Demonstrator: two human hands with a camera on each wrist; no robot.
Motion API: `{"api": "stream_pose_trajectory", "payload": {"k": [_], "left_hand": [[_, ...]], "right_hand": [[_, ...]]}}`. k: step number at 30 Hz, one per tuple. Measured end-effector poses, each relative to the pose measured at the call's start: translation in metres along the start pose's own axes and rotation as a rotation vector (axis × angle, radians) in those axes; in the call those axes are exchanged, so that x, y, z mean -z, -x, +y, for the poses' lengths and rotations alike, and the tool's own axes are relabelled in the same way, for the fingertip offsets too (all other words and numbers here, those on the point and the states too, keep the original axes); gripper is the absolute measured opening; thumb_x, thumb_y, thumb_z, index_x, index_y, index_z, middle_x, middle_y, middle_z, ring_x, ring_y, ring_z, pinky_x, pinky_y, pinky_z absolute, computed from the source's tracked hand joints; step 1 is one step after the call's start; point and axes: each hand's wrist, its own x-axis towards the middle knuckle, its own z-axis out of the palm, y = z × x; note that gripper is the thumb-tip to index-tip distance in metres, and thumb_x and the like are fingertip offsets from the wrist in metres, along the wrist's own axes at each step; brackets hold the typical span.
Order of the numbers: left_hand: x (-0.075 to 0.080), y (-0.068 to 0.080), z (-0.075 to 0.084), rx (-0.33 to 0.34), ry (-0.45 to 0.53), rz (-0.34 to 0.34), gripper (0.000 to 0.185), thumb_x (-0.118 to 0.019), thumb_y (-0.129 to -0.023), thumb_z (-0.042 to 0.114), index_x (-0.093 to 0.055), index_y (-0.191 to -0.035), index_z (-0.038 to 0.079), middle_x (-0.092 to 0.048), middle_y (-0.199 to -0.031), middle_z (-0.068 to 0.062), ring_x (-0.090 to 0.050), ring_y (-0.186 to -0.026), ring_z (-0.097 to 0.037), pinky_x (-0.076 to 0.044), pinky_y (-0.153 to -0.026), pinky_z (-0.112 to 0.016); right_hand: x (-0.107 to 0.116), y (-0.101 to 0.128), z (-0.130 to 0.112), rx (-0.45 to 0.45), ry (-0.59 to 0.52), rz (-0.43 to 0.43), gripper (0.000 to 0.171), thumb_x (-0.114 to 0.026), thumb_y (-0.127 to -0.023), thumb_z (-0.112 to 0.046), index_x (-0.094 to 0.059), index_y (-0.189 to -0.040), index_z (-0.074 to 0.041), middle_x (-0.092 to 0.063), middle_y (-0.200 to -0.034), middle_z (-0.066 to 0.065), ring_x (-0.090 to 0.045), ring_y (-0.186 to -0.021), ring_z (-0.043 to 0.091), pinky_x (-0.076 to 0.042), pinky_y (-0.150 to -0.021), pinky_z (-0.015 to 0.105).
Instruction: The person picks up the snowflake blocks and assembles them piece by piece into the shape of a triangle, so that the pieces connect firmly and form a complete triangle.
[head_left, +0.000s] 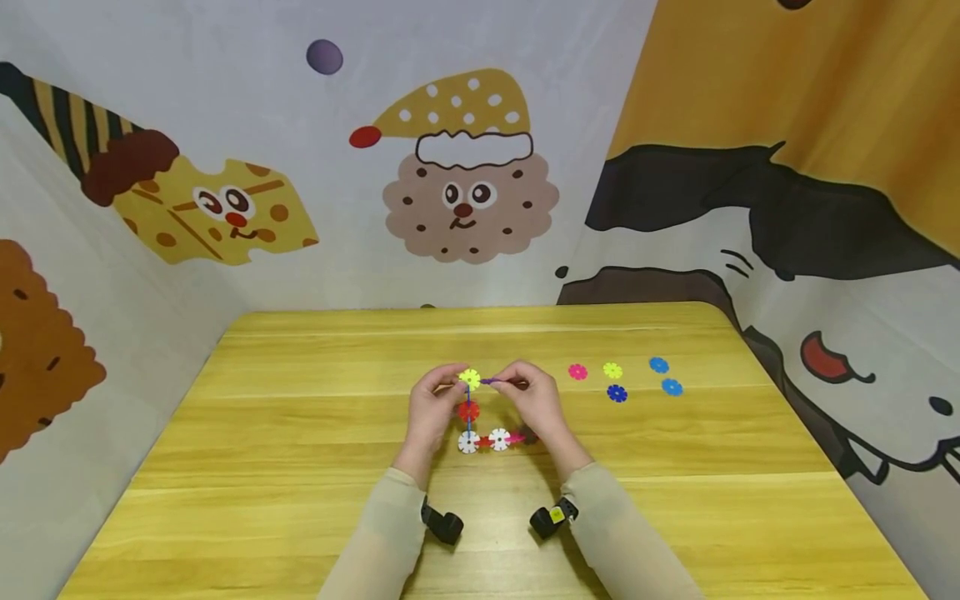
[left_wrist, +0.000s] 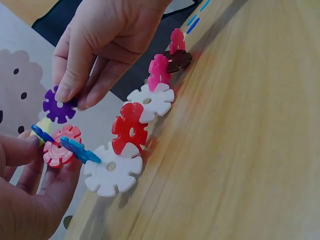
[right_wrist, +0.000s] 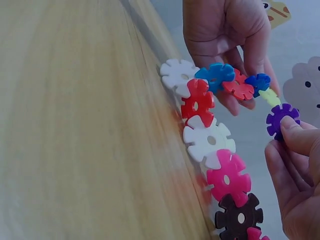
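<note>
My left hand (head_left: 429,412) grips the upper end of a chain of slotted plastic snowflake discs, around its yellow disc (head_left: 470,380) and the blue disc (right_wrist: 260,84) next to it. Between the thumb and fingers of my right hand (head_left: 538,402) is a purple snowflake disc (right_wrist: 276,125). The purple disc's edge meets the yellow disc; whether their slots interlock I cannot tell. Below, the chain runs through a red disc (left_wrist: 62,146) and a light blue one (left_wrist: 79,150) to a white corner disc (left_wrist: 114,169). From there red, white, pink and dark brown discs extend rightward, partly behind my right hand in the head view.
Loose discs lie on the wooden table (head_left: 300,500) to the right: pink (head_left: 577,372), yellow (head_left: 612,370), dark blue (head_left: 617,393) and two light blue ones (head_left: 658,365). A cartoon-printed curtain (head_left: 360,275) hangs behind the table's far edge.
</note>
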Motion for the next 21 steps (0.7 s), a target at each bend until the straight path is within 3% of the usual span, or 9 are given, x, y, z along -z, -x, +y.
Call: {"api": "stream_pose_trajectory", "payload": {"k": [4,10,15,21], "left_hand": [[-0.0001,-0.0003,0.0003,-0.006,-0.008,0.008,0.024,-0.065,-0.08,-0.008,-0.067,-0.102,-0.001,-0.056,-0.084,-0.008,-0.056,-0.07,-0.014,-0.054,-0.06,-0.028],[-0.0036,-0.0012,0.0042,0.045,-0.037,0.038,0.025,-0.066,-0.079,-0.009,-0.067,-0.103,-0.003,-0.058,-0.079,-0.009,-0.056,-0.07,-0.015,-0.054,-0.061,-0.026],[-0.0062,0.0006,0.006,0.047,-0.009,0.035,0.025,-0.064,-0.077,-0.012,-0.066,-0.102,-0.006,-0.057,-0.077,-0.011,-0.058,-0.067,-0.016,-0.055,-0.063,-0.031],[-0.0079,0.0012,0.0045,0.033,-0.01,0.037,0.026,-0.065,-0.076,-0.013,-0.065,-0.102,-0.008,-0.058,-0.074,-0.01,-0.058,-0.064,-0.016,-0.054,-0.062,-0.027]], "right_hand": [[-0.0005,0.0002,0.0006,0.062,0.069,0.005,0.012,-0.073,-0.078,-0.019,-0.069,-0.079,-0.008,-0.064,-0.079,-0.001,-0.06,-0.072,0.013,-0.052,-0.064,0.027],[-0.002,0.001,-0.0015,0.18,0.136,0.035,0.02,-0.072,-0.079,-0.027,-0.069,-0.078,-0.007,-0.063,-0.079,-0.003,-0.058,-0.071,0.011,-0.051,-0.064,0.025],[-0.0044,0.0009,-0.0015,0.213,0.122,0.084,0.01,-0.076,-0.076,-0.014,-0.067,-0.074,-0.009,-0.063,-0.077,-0.002,-0.058,-0.069,0.012,-0.051,-0.063,0.024],[-0.0074,0.0016,0.0004,0.199,0.103,0.121,0.013,-0.077,-0.072,-0.004,-0.067,-0.071,-0.012,-0.062,-0.076,-0.003,-0.059,-0.07,0.012,-0.052,-0.063,0.023]]}}
